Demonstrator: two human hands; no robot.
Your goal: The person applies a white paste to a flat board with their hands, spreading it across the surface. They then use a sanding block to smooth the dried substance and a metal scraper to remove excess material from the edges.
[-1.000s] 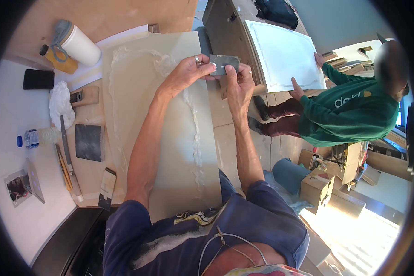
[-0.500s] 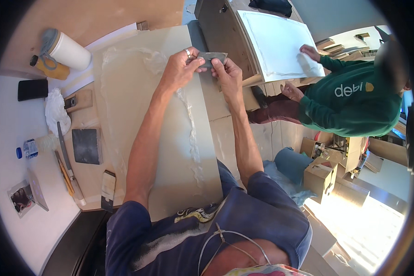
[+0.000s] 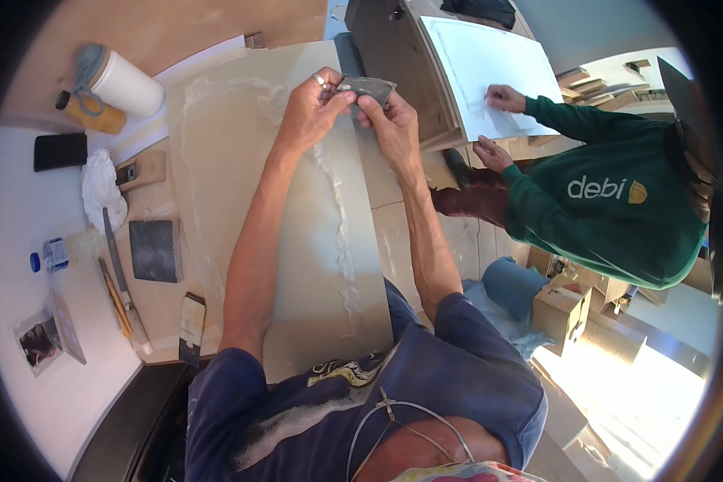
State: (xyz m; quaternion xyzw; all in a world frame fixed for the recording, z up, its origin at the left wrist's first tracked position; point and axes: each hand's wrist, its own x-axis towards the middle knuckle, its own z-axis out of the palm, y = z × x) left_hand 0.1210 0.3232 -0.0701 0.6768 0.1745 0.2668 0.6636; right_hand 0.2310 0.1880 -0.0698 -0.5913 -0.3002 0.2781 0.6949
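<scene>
Over the far right edge of a large beige panel (image 3: pixel 297 233), both my hands hold a small grey sheet, which looks like sandpaper (image 3: pixel 368 86). My left hand (image 3: pixel 307 108), with a ring on one finger, pinches its left end between thumb and fingers. On its right end is my right hand (image 3: pixel 395 132), closed with the thumb pressed on the near face. The sheet bows slightly between them. Whitish, rough bands of dried filler or glue run along the panel's right side and around its far and left parts.
Left of the panel lie a dark square block (image 3: pixel 156 251), a scraper (image 3: pixel 190 329), a file (image 3: pixel 114 249) and a crumpled white cloth (image 3: pixel 103 189). A white tumbler (image 3: pixel 128 87) stands far left. Right, a co-worker in a green sweatshirt (image 3: pixel 594 193) bends over a white panel (image 3: pixel 490 60).
My hands have shifted slightly left and farther, and the grey sheet now shows more of its face, bowed. The co-worker's far hand has moved left across the white panel.
</scene>
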